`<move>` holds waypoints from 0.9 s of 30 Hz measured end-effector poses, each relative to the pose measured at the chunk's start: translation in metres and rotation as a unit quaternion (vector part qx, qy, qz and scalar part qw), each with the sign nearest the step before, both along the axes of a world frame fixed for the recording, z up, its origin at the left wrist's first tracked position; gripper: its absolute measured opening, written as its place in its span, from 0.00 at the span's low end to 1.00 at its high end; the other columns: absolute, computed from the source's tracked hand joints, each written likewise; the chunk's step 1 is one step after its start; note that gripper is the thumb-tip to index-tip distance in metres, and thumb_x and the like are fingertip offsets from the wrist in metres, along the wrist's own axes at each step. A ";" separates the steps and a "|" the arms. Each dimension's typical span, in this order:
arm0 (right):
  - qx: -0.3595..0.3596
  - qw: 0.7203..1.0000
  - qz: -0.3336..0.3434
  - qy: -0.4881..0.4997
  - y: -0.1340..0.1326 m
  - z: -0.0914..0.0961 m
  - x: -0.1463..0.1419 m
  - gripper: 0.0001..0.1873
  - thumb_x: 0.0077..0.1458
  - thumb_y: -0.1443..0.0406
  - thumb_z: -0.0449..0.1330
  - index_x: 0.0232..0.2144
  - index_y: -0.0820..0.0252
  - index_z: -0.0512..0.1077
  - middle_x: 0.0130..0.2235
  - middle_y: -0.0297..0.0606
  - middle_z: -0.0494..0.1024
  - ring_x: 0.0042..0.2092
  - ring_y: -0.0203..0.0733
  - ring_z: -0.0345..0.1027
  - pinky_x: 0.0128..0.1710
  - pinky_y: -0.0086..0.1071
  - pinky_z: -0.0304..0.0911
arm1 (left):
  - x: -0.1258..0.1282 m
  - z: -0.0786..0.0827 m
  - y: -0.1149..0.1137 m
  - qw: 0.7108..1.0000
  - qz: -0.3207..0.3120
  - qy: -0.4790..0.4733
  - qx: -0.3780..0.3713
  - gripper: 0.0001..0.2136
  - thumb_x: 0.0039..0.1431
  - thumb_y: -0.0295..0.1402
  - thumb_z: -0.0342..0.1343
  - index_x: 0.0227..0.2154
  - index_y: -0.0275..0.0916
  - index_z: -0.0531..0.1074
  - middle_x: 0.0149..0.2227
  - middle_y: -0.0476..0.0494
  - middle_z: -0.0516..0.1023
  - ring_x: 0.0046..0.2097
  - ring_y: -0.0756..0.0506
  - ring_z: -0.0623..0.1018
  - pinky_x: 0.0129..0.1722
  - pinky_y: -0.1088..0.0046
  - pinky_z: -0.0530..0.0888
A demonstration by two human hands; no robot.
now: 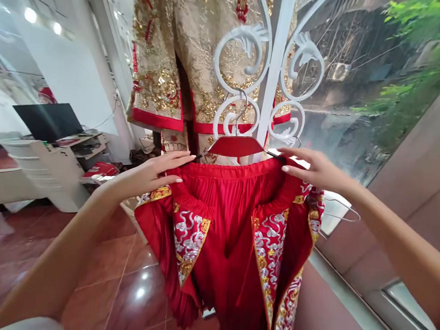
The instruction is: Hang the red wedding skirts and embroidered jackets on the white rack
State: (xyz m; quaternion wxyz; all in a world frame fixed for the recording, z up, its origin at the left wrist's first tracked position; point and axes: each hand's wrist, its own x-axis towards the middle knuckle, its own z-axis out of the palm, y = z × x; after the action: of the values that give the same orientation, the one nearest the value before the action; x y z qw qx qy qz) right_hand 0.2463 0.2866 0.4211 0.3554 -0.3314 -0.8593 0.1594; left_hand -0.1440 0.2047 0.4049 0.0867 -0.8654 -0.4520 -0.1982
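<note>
A red pleated skirt with silver-and-gold embroidered panels hangs from a red hanger, whose hook is caught on a white scrolled metal rack. My left hand reaches to the left end of the skirt's waistband, fingers stretched and resting on the cloth. My right hand pinches the right end of the hanger and waistband. Behind the rack hangs a gold embroidered garment with red trim.
A white desk with a dark monitor stands at the left on a glossy reddish tiled floor. A large window and a low sill run along the right. A bare wire hanger sticks out by my right wrist.
</note>
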 end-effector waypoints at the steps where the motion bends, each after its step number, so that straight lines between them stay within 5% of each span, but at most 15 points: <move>1: 0.020 1.000 0.010 0.002 0.003 0.000 -0.014 0.25 0.49 0.59 0.61 0.52 0.53 0.69 0.48 0.39 0.75 0.47 0.45 0.69 0.48 0.40 0.64 | -0.003 0.001 0.000 1.000 0.004 0.012 -0.022 0.25 0.60 0.44 0.45 0.61 0.49 0.55 0.63 0.42 0.57 0.62 0.39 0.60 0.59 0.57 0.59; 5: 0.073 0.997 0.028 0.014 0.018 -0.003 -0.052 0.22 0.56 0.59 0.54 0.53 0.53 0.68 0.43 0.36 0.78 0.44 0.46 0.70 0.47 0.41 0.63 | -0.004 0.008 -0.001 0.998 0.005 0.018 -0.065 0.20 0.57 0.49 0.48 0.48 0.47 0.73 0.54 0.42 0.71 0.58 0.39 0.67 0.56 0.61 0.64; 9: 0.088 0.996 0.011 0.011 0.027 -0.006 -0.055 0.20 0.56 0.57 0.53 0.48 0.54 0.72 0.44 0.34 0.78 0.44 0.49 0.70 0.46 0.40 0.63 | -0.005 0.019 0.001 0.996 0.003 -0.062 -0.062 0.14 0.55 0.47 0.51 0.27 0.45 0.76 0.30 0.49 0.79 0.36 0.45 0.77 0.42 0.66 0.73; 16: 0.116 0.993 0.031 -0.020 0.019 -0.011 -0.061 0.23 0.59 0.56 0.49 0.53 0.56 0.68 0.36 0.33 0.78 0.34 0.38 0.68 0.39 0.33 0.63 | 0.027 0.045 0.024 0.942 -0.003 -0.329 0.065 0.13 0.46 0.45 0.62 0.26 0.39 0.74 0.29 0.49 0.78 0.32 0.48 0.74 0.34 0.68 0.73; 19: 0.137 0.989 0.008 -0.052 0.009 -0.010 -0.064 0.24 0.60 0.59 0.47 0.57 0.57 0.64 0.32 0.34 0.76 0.30 0.35 0.66 0.36 0.31 0.62 | 0.038 0.038 0.025 0.953 -0.007 -0.301 0.036 0.16 0.46 0.46 0.61 0.30 0.38 0.74 0.32 0.45 0.78 0.32 0.47 0.75 0.34 0.68 0.73; 22: 0.161 0.982 -0.008 -0.097 0.003 -0.008 -0.053 0.27 0.59 0.63 0.49 0.60 0.60 0.58 0.33 0.38 0.76 0.31 0.36 0.67 0.37 0.32 0.61 | 0.042 0.024 0.019 0.978 0.010 -0.210 -0.005 0.21 0.51 0.45 0.57 0.45 0.38 0.69 0.40 0.42 0.78 0.40 0.44 0.77 0.42 0.68 0.72; 25: 0.175 0.976 -0.042 -0.124 0.004 -0.010 -0.026 0.31 0.56 0.59 0.55 0.60 0.61 0.57 0.40 0.43 0.76 0.37 0.40 0.68 0.38 0.33 0.61 | 0.042 0.013 0.016 0.990 0.069 -0.114 0.051 0.20 0.58 0.44 0.48 0.48 0.38 0.67 0.40 0.43 0.77 0.40 0.44 0.76 0.44 0.68 0.70; 27: 0.170 0.969 -0.079 -0.160 0.007 -0.016 -0.007 0.28 0.55 0.56 0.55 0.55 0.62 0.64 0.36 0.42 0.76 0.34 0.40 0.68 0.34 0.32 0.60 | 0.042 0.009 0.019 0.988 0.098 -0.072 0.090 0.19 0.60 0.45 0.44 0.45 0.38 0.70 0.39 0.43 0.77 0.39 0.43 0.76 0.43 0.68 0.69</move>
State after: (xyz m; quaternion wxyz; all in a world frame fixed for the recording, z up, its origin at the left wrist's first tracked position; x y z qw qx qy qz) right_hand 0.2395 0.2936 0.4050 0.2758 -0.3541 -0.8907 -0.0724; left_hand -0.1023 0.2242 0.4139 0.1504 -0.7892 -0.5196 -0.2908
